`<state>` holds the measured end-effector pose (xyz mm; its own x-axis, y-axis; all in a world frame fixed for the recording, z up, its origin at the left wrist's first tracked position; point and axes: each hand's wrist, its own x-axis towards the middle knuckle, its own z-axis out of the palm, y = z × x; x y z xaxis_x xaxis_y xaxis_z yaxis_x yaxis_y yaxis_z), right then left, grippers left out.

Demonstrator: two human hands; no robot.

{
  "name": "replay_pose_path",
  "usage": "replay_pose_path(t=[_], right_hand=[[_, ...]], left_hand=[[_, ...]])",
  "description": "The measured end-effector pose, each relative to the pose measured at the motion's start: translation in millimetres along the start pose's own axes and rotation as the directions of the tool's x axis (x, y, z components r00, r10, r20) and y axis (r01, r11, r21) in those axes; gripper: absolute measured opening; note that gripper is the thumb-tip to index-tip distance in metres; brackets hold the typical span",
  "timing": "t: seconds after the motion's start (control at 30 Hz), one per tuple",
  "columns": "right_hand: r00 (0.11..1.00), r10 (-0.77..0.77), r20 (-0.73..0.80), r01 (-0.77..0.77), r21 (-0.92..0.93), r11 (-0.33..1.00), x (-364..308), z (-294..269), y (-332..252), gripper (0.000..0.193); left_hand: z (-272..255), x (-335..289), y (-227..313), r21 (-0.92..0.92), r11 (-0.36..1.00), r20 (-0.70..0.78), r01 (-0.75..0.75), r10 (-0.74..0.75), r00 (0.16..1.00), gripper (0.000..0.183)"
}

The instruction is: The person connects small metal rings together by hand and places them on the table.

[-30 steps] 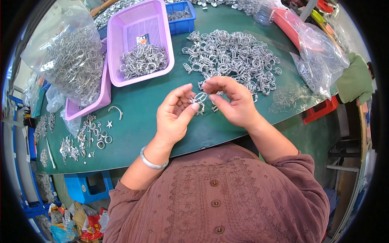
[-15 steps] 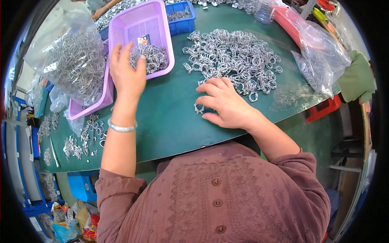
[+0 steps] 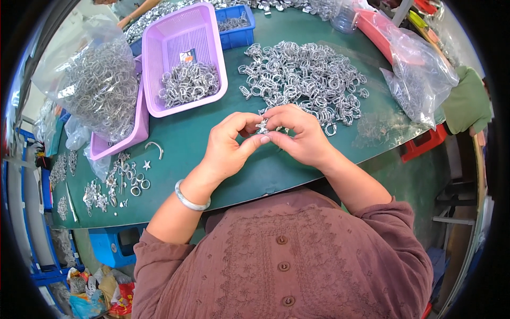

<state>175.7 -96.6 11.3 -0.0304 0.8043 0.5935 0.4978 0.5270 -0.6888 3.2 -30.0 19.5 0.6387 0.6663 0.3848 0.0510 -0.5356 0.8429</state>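
My left hand point(image 3: 229, 142) and my right hand point(image 3: 298, 137) meet over the near middle of the table. Between their fingertips they pinch a small silver metal piece point(image 3: 262, 126), partly hidden by the fingers; its exact shape cannot be made out. Just beyond my right hand spreads a large pile of silver ring-like metal pieces point(image 3: 311, 77). Up and left of my hands, a purple plastic basket point(image 3: 150, 90) holds a smaller heap of similar pieces point(image 3: 192, 82) and a small printed tag point(image 3: 186, 56). A pale bangle point(image 3: 190, 198) circles my left wrist.
A clear bag of silver pieces point(image 3: 98, 80) rests in another purple basket point(image 3: 139, 125) at left. Loose rings point(image 3: 136, 190) and a star piece point(image 3: 147, 165) lie nearby. A blue bin point(image 3: 236, 36) stands behind; another clear bag point(image 3: 422, 90) is at right. A person's arm point(image 3: 139, 13) shows far left.
My left hand has moved from the purple basket rightward and nearer to join my right hand. Both now pinch the small silver piece, which was beside my right hand's fingers.
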Motion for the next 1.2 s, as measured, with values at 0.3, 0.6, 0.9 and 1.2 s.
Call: replay_pose_path(t=[0.3,0.6,0.9,1.2], right_hand=[[0.997,0.075,-0.019,-0.071,0.16,0.985,-2.8,-2.6,-3.1,0.02],[0.995,0.076,-0.07,-0.062,0.186,0.981,-4.3,3.3,-2.2,0.016],[0.995,0.081,-0.065,-0.068,0.181,0.981,-6.4,4.6,-1.7,0.014],[0.983,0.174,-0.061,-0.158,0.212,0.965,-6.2,7.6,-9.1,0.014]], left_hand=[[6.8,1.8,-3.7,-0.185,0.977,-0.062,-0.11,0.1,0.993,0.027],[10.9,-4.4,-8.9,-0.178,0.96,-0.11,-0.216,0.199,0.974,0.04],[7.7,-4.8,-6.5,-0.117,0.959,-0.092,-0.259,0.249,0.964,0.048],[4.6,-9.6,-7.2,-0.214,0.958,-0.049,-0.193,0.187,0.981,0.053]])
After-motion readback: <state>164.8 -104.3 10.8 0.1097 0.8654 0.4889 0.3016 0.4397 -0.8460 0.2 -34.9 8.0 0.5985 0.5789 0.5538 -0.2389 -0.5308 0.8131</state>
